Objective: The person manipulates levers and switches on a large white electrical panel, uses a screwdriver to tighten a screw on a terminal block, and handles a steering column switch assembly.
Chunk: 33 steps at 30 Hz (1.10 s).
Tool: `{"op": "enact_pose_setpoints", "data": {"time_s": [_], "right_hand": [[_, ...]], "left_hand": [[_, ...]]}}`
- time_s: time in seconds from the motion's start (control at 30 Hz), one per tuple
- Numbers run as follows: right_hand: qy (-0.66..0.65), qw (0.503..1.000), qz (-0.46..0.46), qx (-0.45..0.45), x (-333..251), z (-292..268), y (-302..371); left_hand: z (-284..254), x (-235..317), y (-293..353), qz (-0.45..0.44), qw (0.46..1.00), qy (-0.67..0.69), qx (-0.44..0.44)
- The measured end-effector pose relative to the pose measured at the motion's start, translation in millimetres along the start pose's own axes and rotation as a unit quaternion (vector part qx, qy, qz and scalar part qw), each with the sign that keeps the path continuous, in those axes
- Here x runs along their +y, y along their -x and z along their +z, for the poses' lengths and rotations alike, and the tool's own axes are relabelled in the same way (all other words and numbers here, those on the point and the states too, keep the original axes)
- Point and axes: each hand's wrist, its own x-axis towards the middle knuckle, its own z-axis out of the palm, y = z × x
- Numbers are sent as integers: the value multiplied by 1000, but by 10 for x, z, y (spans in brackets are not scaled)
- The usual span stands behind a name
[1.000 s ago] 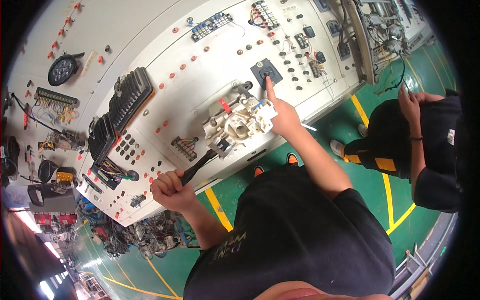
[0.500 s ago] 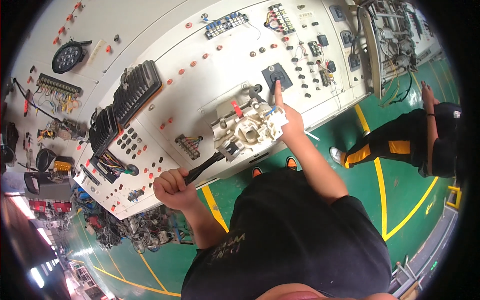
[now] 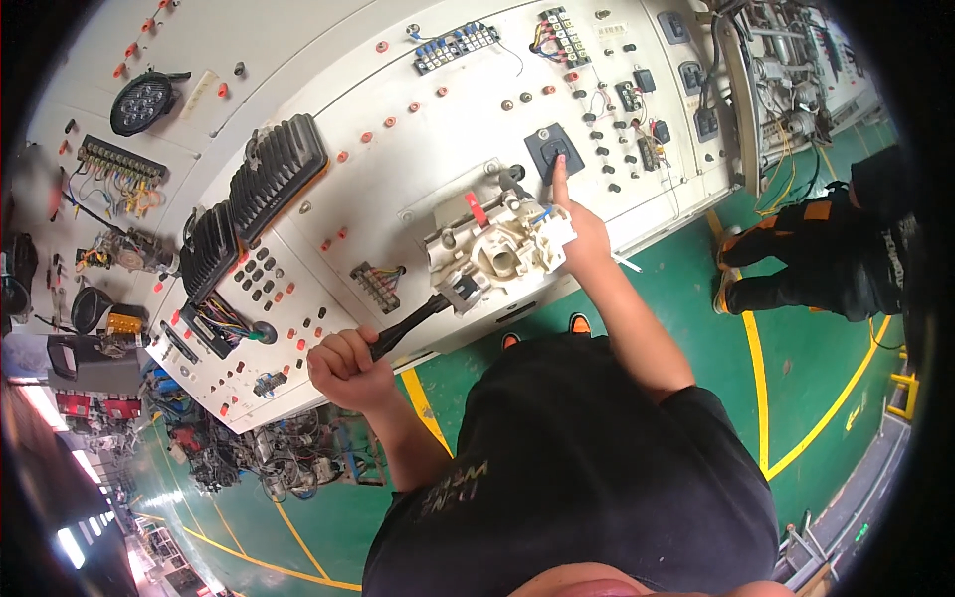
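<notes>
A cream plastic steering-column switch (image 3: pixel 502 251) with a red part on top stands out from the white panel. Its black stalk (image 3: pixel 406 326) slants down to the left, and my left hand (image 3: pixel 350 368) is closed around the stalk's end. My right hand (image 3: pixel 587 234) is beside the switch body's right side, index finger stretched up. That fingertip rests on or close to the black knob (image 3: pixel 552 151) of a square black plate on the panel. The right hand's other fingers are mostly hidden behind the cream body.
Two black finned units (image 3: pixel 279 174) and several small terminals sit on the white panel (image 3: pixel 448 139). A round lamp (image 3: pixel 142 102) is at the far left. Tangled wiring and parts (image 3: pixel 284 458) lie below the panel. Another person (image 3: pixel 826 254) stands at right on the green floor.
The panel shifts slightly in view. My left hand keeps its hold on the stalk; my right fingertip stays near the knob. The other person has moved and turned at right.
</notes>
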Motion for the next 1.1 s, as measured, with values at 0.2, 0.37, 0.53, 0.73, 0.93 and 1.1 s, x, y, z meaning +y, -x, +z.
{"op": "enact_pose_setpoints", "data": {"time_s": [0.2, 0.37, 0.53, 0.73, 0.93, 1.1], "right_hand": [[-11, 999, -26, 28, 117, 6, 34], [-113, 988, -64, 86, 180, 61, 2], [-122, 988, -61, 77, 194, 75, -15], [-97, 991, -58, 77, 184, 95, -13], [-128, 988, -42, 79, 142, 129, -11], [-127, 989, -42, 56, 110, 131, 17]], "left_hand": [[-4, -9, -10, 0, 1000, 7, -8], [-14, -30, -12, 4, 1000, 13, -15], [-42, -25, -16, -4, 1000, 10, 1], [-64, -32, -28, 0, 999, 19, -28], [-85, -26, -40, -19, 998, 48, -35], [-103, -29, -35, -12, 998, 48, -46]]}}
